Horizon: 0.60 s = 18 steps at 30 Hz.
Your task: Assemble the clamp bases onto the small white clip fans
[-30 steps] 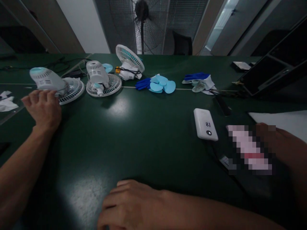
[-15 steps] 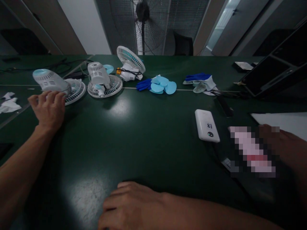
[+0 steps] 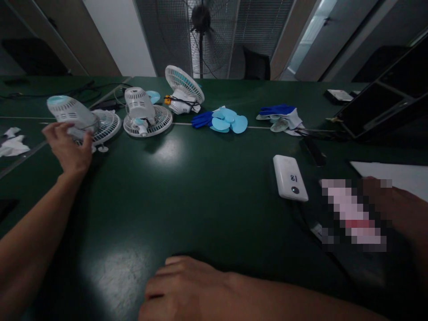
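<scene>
My left hand (image 3: 68, 149) is at the near side of a white table fan (image 3: 78, 116), which lies with its grille down on the dark green table. Its fingers are spread and its thumb stands apart from them; whether they touch the housing is hard to tell. Beside the thumb, at the grille's near edge, a small white piece (image 3: 103, 148) shows. My right hand (image 3: 180, 287) rests on the table close to me, its fingers curled under. What lies beneath those fingers, if anything, is hidden.
Two more fans (image 3: 139, 109) stand farther back, near a light blue fan blade (image 3: 229, 120) and blue-white gloves (image 3: 281, 117). To the right are a white power bank (image 3: 290, 177), a blurred-out pink item and another person's hand (image 3: 397, 203).
My left hand has opened, its thumb coming away from its fingers. The small white piece by the grille now shows. My right hand has stayed in place on the table.
</scene>
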### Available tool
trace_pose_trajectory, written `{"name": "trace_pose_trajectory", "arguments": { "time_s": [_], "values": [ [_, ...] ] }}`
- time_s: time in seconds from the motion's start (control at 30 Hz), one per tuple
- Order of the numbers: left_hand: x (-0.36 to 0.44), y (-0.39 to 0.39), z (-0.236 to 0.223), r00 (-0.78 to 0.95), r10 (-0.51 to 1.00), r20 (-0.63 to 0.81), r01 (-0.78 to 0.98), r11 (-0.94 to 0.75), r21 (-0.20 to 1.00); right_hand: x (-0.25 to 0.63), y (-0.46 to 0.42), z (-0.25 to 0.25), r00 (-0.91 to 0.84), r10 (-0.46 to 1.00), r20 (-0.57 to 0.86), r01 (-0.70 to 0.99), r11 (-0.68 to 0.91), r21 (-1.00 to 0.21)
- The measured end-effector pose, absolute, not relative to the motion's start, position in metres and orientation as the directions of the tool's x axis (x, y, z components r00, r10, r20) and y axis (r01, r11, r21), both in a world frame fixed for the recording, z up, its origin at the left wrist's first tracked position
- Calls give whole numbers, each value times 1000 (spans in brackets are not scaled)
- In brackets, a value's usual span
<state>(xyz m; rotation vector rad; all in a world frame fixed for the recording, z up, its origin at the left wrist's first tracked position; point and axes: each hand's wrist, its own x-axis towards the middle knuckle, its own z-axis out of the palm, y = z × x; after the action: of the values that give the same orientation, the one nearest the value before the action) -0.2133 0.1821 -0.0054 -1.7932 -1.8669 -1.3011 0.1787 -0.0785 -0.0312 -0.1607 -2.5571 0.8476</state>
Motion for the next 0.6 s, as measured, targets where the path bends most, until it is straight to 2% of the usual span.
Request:
{"name": "trace_pose_trajectory", "arguments": {
  "time_s": [0.13, 0.37, 0.5, 0.6],
  "values": [
    [-220, 192, -11, -302, 689, 659, 843, -130, 522, 177, -79, -32, -904, 247, 349, -8, 807, -590],
    [-171, 146, -9, -354, 676, 646, 842, -70, 535, 179, -76, -24, -931, 242, 275, 10, 767, -641],
    [-140, 90, -7, -331, 697, 636, 808, -140, 573, 183, -79, -5, -891, 396, 223, 90, 634, -768],
    [-116, 44, -7, -273, 704, 655, 804, -207, 558, 191, -74, 16, -796, 589, 139, 260, 539, -801]
  ]
}}
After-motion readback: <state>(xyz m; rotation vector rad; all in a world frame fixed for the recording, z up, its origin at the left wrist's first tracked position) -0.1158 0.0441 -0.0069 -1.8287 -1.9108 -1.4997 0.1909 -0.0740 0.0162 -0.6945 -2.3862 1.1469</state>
